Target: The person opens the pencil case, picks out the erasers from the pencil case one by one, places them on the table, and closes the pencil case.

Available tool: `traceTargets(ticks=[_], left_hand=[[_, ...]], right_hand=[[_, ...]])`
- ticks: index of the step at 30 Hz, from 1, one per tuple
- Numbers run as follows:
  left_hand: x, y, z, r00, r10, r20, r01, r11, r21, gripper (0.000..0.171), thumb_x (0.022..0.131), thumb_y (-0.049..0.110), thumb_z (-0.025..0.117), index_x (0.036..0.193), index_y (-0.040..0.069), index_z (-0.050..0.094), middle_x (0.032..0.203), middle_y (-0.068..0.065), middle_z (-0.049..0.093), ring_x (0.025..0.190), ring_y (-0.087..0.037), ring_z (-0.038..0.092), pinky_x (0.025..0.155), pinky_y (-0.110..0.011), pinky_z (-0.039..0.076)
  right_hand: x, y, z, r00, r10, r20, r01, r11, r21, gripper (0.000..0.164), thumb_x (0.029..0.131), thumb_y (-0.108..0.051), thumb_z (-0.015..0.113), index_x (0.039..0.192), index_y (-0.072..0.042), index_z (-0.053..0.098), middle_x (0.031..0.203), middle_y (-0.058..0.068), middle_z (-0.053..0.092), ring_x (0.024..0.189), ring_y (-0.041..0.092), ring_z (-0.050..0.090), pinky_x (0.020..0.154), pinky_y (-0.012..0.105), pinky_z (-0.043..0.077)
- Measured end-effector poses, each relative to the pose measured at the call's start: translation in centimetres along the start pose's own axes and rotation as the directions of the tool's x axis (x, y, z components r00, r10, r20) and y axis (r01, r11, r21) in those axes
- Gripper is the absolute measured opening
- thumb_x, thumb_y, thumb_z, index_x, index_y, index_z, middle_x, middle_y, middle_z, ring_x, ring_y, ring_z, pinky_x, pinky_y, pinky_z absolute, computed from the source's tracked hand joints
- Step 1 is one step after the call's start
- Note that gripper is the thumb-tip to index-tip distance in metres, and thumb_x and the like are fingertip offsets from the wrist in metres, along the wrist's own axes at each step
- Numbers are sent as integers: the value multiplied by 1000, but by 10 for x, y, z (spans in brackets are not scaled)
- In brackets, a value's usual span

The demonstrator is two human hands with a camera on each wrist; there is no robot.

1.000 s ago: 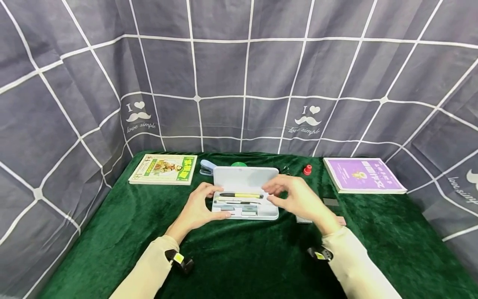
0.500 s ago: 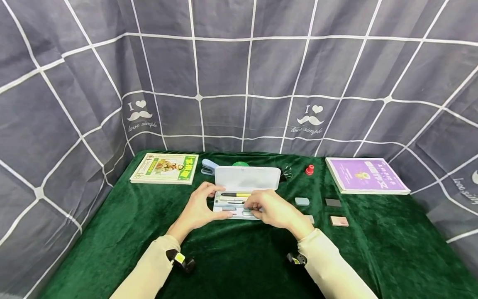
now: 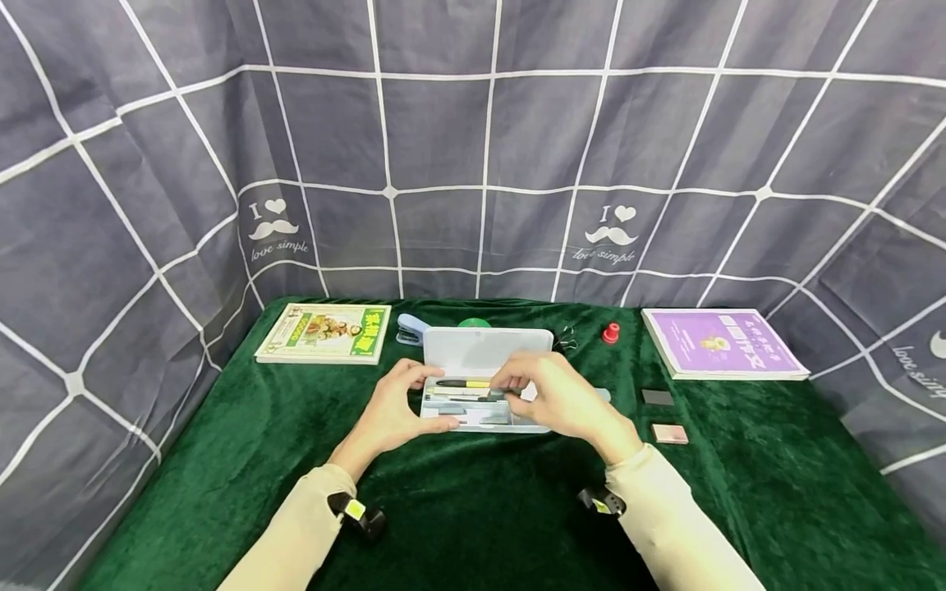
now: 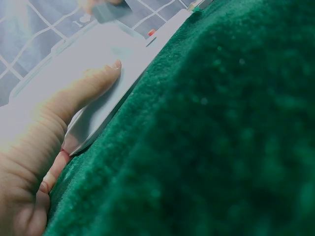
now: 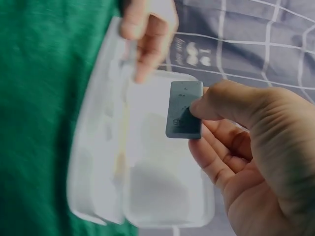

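A white pencil case [image 3: 476, 349] stands on the green cloth with its lid raised. Inside lie a yellow-and-black pen [image 3: 464, 383], a second dark-tipped pen and small pieces in the front compartment. My left hand [image 3: 395, 404] grips the case's left end, thumb over the front edge and fingers behind. Between thumb and fingers, my right hand [image 3: 554, 392] pinches a grey-blue rectangular eraser [image 5: 181, 110] above the case's right half. Printed marks show on its face in the right wrist view. In the left wrist view, the left thumb [image 4: 93, 88] presses on the case's edge.
A green-and-yellow book [image 3: 325, 334] lies back left, a purple book [image 3: 724, 345] back right. Behind the case are a light-blue stapler [image 3: 411, 328] and a green round thing [image 3: 474, 323]. A red piece [image 3: 610, 332], dark block [image 3: 657, 397] and pink block [image 3: 669, 433] lie rightward.
My right hand has come from the case's right end down into the front compartment, then lifted out the grey-blue eraser, rising slightly rightward. The left hand stays on the case.
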State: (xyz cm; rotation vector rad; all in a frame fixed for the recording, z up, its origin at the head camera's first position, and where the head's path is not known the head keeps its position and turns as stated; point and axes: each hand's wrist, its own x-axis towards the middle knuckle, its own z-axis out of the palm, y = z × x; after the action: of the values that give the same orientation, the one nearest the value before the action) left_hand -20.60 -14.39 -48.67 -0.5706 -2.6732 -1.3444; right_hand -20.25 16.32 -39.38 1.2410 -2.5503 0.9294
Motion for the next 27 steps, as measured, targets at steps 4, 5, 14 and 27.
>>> traceTargets(ticks=[4, 5, 14, 27], left_hand=[[-1, 1, 0, 1000, -15, 0, 15, 1000, -2, 78, 76, 47, 105, 142, 22, 74, 130, -2, 63, 123, -30, 65, 109, -57, 55], [-2, 1, 0, 1000, -19, 0, 19, 1000, -1, 78, 75, 47, 105, 142, 22, 74, 130, -2, 63, 123, -30, 65, 109, -57, 55], [-4, 1, -1, 999, -34, 4, 34, 999, 2, 78, 75, 47, 105, 142, 24, 73, 132, 0, 62, 125, -31, 64, 109, -57, 55], [-3, 1, 0, 999, -32, 12, 32, 999, -6, 78, 76, 46, 105, 143, 24, 73, 133, -1, 62, 126, -31, 65, 110, -58, 55]], right_hand=[[-10, -3, -29, 996, -49, -79, 45, 998, -44, 29, 85, 8, 84, 106, -12, 83, 94, -5, 74, 85, 13, 68, 77, 35, 59], [-14, -4, -37, 994, -52, -96, 47, 998, -51, 30, 85, 8, 84, 106, -12, 83, 93, -5, 73, 85, 13, 67, 77, 33, 58], [-78, 1, -105, 976, -11, -219, -22, 989, -147, 45, 80, 16, 83, 109, -19, 83, 98, -11, 74, 88, 9, 63, 81, 17, 49], [-188, 17, -98, 949, 157, -273, -213, 959, -189, 60, 72, 17, 93, 102, -32, 79, 99, -17, 74, 86, 3, 63, 81, 11, 46]])
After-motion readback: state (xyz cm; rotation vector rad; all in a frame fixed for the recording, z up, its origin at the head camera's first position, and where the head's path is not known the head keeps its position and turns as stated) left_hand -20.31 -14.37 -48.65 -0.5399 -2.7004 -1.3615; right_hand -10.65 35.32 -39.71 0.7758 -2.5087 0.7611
